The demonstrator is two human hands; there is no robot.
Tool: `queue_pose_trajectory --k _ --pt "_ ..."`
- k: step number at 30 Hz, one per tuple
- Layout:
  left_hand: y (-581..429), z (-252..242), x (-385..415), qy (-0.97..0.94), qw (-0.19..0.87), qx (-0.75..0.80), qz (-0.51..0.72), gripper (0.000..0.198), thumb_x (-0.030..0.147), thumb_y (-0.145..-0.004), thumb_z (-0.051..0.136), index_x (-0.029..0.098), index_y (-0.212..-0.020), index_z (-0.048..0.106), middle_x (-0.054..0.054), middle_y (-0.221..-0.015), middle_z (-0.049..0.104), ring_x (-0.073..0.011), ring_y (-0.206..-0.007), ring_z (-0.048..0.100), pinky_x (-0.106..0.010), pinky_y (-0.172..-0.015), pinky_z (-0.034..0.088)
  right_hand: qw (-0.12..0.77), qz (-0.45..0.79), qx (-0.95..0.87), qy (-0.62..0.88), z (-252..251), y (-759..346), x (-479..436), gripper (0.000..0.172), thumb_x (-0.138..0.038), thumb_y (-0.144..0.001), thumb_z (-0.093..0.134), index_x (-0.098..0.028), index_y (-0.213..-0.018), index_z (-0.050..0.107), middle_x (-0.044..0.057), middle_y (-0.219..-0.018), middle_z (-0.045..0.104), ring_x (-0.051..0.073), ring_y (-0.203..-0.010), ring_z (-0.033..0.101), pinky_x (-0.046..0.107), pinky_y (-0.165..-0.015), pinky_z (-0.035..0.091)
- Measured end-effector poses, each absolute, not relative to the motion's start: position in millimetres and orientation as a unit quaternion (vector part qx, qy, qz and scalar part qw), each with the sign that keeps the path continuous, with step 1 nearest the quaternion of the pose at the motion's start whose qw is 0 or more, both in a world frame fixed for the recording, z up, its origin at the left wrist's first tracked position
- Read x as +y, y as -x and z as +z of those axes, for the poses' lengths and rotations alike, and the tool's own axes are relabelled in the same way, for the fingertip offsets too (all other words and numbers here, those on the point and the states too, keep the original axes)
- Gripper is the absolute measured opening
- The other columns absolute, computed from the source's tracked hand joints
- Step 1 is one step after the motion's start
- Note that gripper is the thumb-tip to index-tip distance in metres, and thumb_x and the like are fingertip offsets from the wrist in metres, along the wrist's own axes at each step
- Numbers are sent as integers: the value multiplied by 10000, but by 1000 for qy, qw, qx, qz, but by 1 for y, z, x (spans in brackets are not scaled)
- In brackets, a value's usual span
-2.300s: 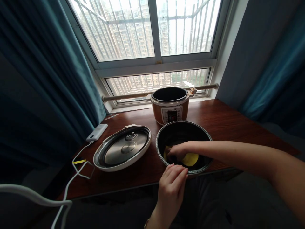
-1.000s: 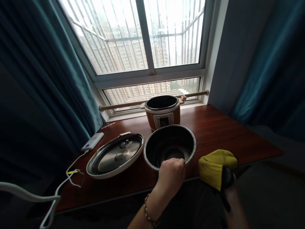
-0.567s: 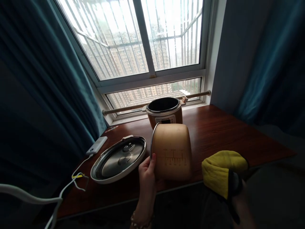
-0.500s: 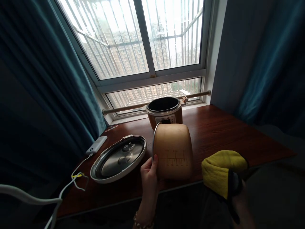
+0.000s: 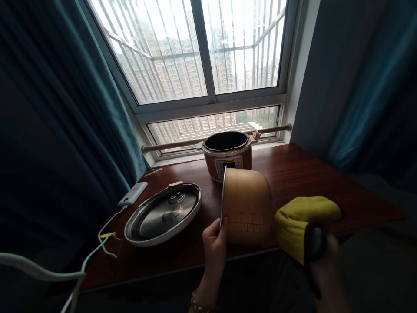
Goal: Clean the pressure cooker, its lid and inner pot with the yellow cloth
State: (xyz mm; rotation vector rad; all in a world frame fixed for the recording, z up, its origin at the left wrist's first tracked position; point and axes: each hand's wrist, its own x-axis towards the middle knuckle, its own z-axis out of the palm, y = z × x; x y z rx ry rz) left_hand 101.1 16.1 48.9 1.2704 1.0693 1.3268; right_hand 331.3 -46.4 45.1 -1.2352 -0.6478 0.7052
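My left hand (image 5: pixel 215 241) pinches the rim of a golden inner pot (image 5: pixel 249 204), which lies tilted on its side with its mouth facing left and measuring marks on its wall. On my right hand is a yellow cleaning mitt (image 5: pixel 298 219) with a dark cuff; it is beside the pot's base, and my fingers are hidden inside. Behind the pot stands the cooker body (image 5: pixel 211 161), uncovered, with a dark inside. To the left rests the round lid (image 5: pixel 169 213), its metal inner face up.
A white power bank (image 5: pixel 132 194) with a white cable (image 5: pixel 89 256) and yellow tie sits at the table's left. The brown table (image 5: pixel 293 174) meets a window behind. Blue curtains hang at both sides.
My left hand and the pot have shifted right, bringing the pot's base close to the mitt. The mitt has moved slightly up and left.
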Motion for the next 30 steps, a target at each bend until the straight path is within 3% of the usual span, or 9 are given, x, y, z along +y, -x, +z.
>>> queue_pose_trajectory --k 3,6,10,14,18,23,26,30 --pt "-102 51 14 -537 469 447 541 443 479 -764 583 147 -517 426 13 -581 447 -98 -580 390 -198 -534 334 772 337 -239 483 82 -308 -27 456 -556 -842 304 -248 -871 639 22 -670 653 225 -774 652 378 -692 530" --pt "-102 52 12 -529 482 442 541 412 474 -761 587 142 -541 480 11 -575 456 -100 -570 393 -201 -525 334 756 247 -328 510 108 -267 -17 367 -454 -888 347 -244 -1022 617 33 -942 677 213 -888 641 368 -764 527" --pt "-99 46 12 -496 513 421 560 334 446 -720 633 131 -618 590 -7 -602 534 -123 -586 444 -223 -542 366 542 52 -699 463 120 -220 -14 326 -261 -902 390 -248 -1166 582 24 -1226 572 217 -1180 487 392 -991 418" --pt "-92 35 18 -437 519 420 603 309 415 -633 708 117 -613 630 -6 -572 544 -120 -559 435 -230 -523 362 354 -77 -832 421 121 -210 -5 416 -220 -910 382 -216 -1321 449 -13 -1377 406 212 -1299 339 383 -1072 339" --pt "-91 30 22 -438 526 404 607 335 420 -634 712 110 -565 603 3 -559 509 -101 -548 418 -219 -526 357 315 -96 -843 425 128 -220 9 426 -268 -925 373 -235 -1349 403 -33 -1403 360 181 -1296 344 359 -1085 315" --pt "-90 15 12 -470 470 439 604 370 493 -668 664 132 -590 634 -12 -555 521 -129 -550 471 -236 -518 393 338 -82 -802 485 147 -240 32 419 -309 -914 398 -245 -1326 439 5 -1347 453 190 -1250 414 373 -1057 333" --pt "-83 -4 2 -505 380 470 616 380 534 -661 646 156 -634 665 -31 -586 571 -168 -572 527 -268 -529 440 328 -23 -776 539 157 -259 50 390 -348 -907 398 -253 -1268 510 13 -1268 539 195 -1198 471 363 -1028 354" --pt "-71 -22 -8 -602 302 429 602 339 474 -758 568 169 -676 691 -57 -646 629 -192 -617 575 -300 -587 483 307 130 -732 595 157 -292 78 369 -384 -894 398 -243 -1172 597 32 -1175 607 217 -1088 557 334 -923 426"
